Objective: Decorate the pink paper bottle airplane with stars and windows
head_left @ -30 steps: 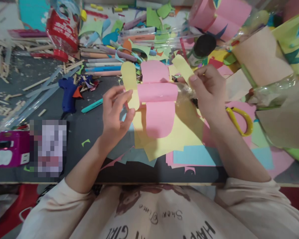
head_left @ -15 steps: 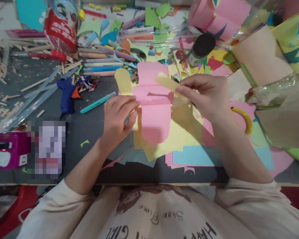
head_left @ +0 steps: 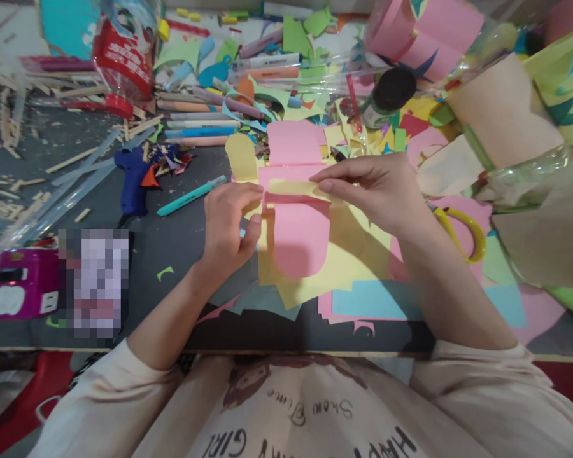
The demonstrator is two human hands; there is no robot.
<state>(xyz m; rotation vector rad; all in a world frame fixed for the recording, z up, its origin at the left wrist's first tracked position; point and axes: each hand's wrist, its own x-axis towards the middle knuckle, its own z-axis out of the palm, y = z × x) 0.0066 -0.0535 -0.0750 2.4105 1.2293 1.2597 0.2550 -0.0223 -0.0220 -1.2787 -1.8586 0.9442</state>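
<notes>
Far left, wooden sticks (head_left: 9,184) scattered on the dark tabletop (head_left: 162,254); nearer the person, a magenta box (head_left: 26,286) beside a pixelated rectangle (head_left: 98,283). Red-labelled bottle (head_left: 124,63) lies at the back, red cap toward the person. Next, a blue glue gun (head_left: 132,181), then a teal marker (head_left: 191,196) set slantwise, near the left hand (head_left: 232,219). That hand: fingers bent, thumb parted from them, nothing seen pinched between; fingertips at the left edge of the pink paper piece (head_left: 302,238). Yellow tab (head_left: 242,156) juts up beyond those fingers. Pink piece sits mid-table, partly over yellow sheets (head_left: 353,254), its middle band crossed lengthwise by a narrow yellow strip (head_left: 291,187). Right hand (head_left: 377,191) has the strip's right end pinched between thumb and fingers, closed up tight; whether the strip touches the pink all along, cannot tell. Right of the wrist, scissors (head_left: 480,245) with yellow handles, partly hidden by the forearm; farther back, a dark-lidded jar (head_left: 394,89), then tan paper (head_left: 506,108).
</notes>
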